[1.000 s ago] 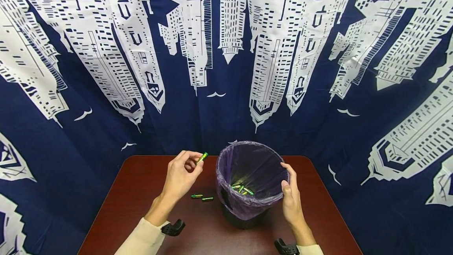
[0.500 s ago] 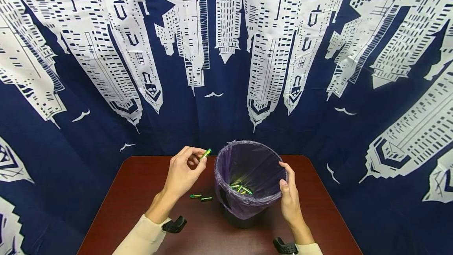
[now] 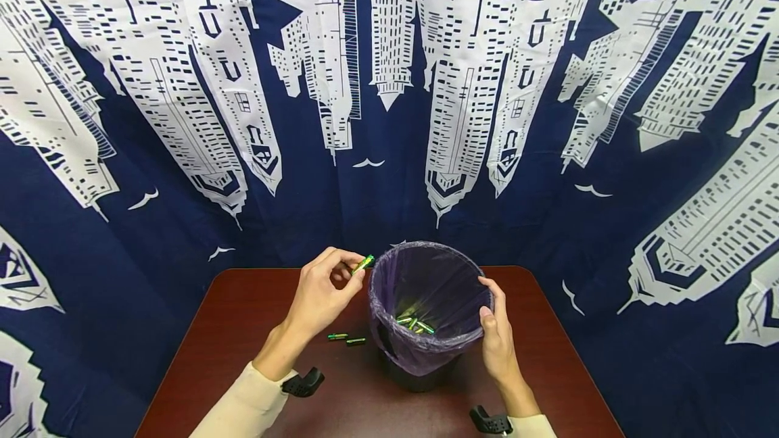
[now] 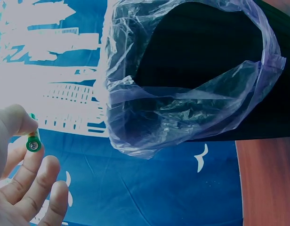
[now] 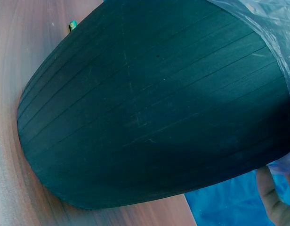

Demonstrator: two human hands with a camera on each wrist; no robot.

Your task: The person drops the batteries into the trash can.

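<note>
Between thumb and fingertips, my left hand point(image 3: 322, 293) pinches a green-and-yellow battery point(image 3: 363, 264), raised just left of the bin's rim. One metal end of that battery point(image 4: 34, 145) faces the camera in the left wrist view. A dark trash bin point(image 3: 420, 380) wears a thin purple bag point(image 3: 426, 357) folded over its rim. My right hand point(image 3: 500, 343) grips the rim on the right side, thumb outside and fingers over the edge. Several similar batteries point(image 3: 416, 325) lie at the bottom of the bag. Two more batteries point(image 3: 356, 341) rest on the table left of the bin.
The reddish-brown table point(image 3: 243, 330) has a rounded far edge. Behind it hangs a dark blue curtain point(image 3: 341, 215) printed with white upside-down buildings. Black straps with camera mounts point(image 3: 303, 382) sit on both wrists.
My left hand has moved slightly right and up with the battery, closer to the bin's rim. My right hand and the bin stay nearly still.
</note>
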